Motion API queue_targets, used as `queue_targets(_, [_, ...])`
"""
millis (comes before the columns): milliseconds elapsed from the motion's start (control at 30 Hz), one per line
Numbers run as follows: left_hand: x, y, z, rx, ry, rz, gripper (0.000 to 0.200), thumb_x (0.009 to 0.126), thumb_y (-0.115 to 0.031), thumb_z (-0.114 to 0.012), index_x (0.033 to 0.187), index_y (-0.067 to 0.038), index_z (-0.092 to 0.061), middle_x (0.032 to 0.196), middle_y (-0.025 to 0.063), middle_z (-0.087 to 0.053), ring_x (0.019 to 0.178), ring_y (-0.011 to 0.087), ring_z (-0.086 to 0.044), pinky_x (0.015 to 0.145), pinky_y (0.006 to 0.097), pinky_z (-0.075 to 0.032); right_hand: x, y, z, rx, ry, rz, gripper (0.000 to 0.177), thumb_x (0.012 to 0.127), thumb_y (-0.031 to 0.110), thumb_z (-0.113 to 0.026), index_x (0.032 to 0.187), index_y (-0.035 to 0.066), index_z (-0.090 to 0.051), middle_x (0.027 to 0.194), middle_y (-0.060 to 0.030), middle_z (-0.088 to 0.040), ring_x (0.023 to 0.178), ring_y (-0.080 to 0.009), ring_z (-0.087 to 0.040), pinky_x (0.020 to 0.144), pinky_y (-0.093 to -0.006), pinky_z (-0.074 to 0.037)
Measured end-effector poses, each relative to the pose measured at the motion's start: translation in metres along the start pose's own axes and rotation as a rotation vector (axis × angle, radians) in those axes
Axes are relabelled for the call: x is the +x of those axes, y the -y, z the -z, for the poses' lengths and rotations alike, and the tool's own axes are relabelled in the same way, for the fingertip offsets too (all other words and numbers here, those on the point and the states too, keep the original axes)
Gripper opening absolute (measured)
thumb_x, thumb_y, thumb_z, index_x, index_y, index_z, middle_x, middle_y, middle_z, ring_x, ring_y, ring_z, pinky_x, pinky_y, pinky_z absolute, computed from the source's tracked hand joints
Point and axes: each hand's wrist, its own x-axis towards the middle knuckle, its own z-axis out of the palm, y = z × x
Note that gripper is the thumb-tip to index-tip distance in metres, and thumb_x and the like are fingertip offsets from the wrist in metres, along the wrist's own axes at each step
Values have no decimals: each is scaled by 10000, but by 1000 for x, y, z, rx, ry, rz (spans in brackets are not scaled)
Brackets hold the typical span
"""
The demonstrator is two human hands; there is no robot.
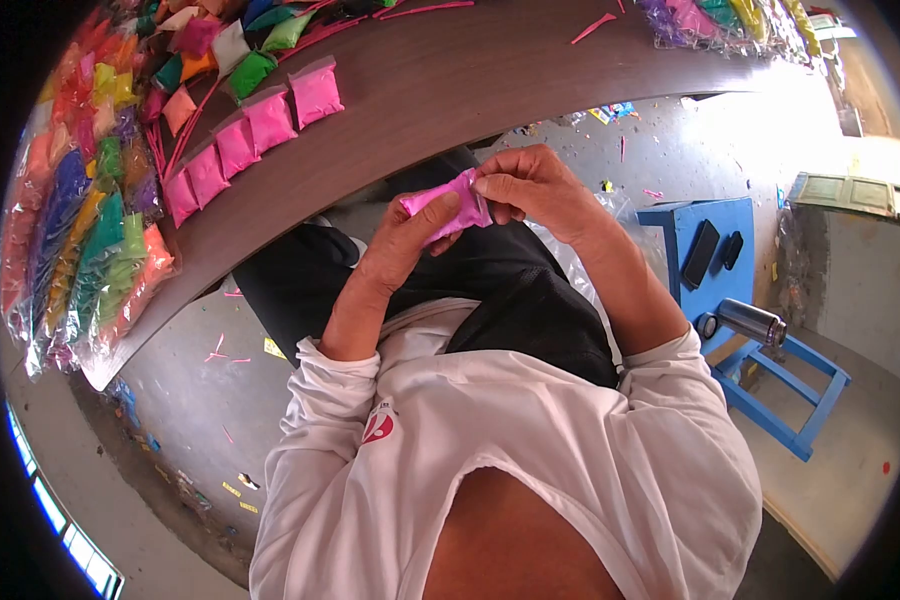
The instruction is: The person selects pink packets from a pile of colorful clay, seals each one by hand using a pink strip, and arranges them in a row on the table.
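A small, plump pink packet (462,208) is held up over my lap, just off the table's near edge. My left hand (417,232) wraps round its left part, the thumb lying across the top. At the packet's right end, my right hand (535,190) pinches the edge between thumb and bent fingers. Several like pink packets (270,118) lie in a slanting row on the brown table (410,80), up and to the left of my hands.
Clear bags of coloured packets (100,240) cover the table's left end. Loose coloured packets (252,74) and thin pink strips (425,10) lie behind the row. Another filled bag (720,25) sits far right. A blue stool (720,225) at my right bears a phone (701,252) and a steel flask (752,322).
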Motion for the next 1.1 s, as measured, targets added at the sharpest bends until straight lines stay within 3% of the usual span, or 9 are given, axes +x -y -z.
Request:
queue_targets(533, [-1,1,-1,21,-7,-10,321,905,-381,-628,805,-80,-675,645,-27,-557,559,52,-472,473,213,-328,1,-2,2,-71,33,19,158,860,87,-633,960,-32,-663,774,-38,-647,661,-91,-589,597,-237,-480])
queue_targets(667, [0,2,5,47,55,6,299,911,-378,-615,886,-86,-671,703,-5,-595,602,74,-519,489,225,-349,1,-5,-2,-187,-26,178,173,844,56,-640,983,-47,-646,822,-61,-664,736,-109,-620,663,-257,-509])
queue_targets(733, [-1,3,1,50,11,-6,330,911,-387,-613,831,-72,-672,659,-17,-563,570,60,-480,482,218,-330,0,0,-6,-253,-77,218,166,837,46,-643,976,-44,-646,821,-72,-671,757,-112,-628,686,-266,-517])
queue_targets(1100, [0,1,-4,68,38,-15,351,917,-397,-603,793,-73,-659,629,-17,-539,544,58,-449,475,223,-312,8,-10,-8,-777,-309,497,171,745,57,-630,905,24,-681,704,-137,-647,622,-240,-650,594,-310,-506])
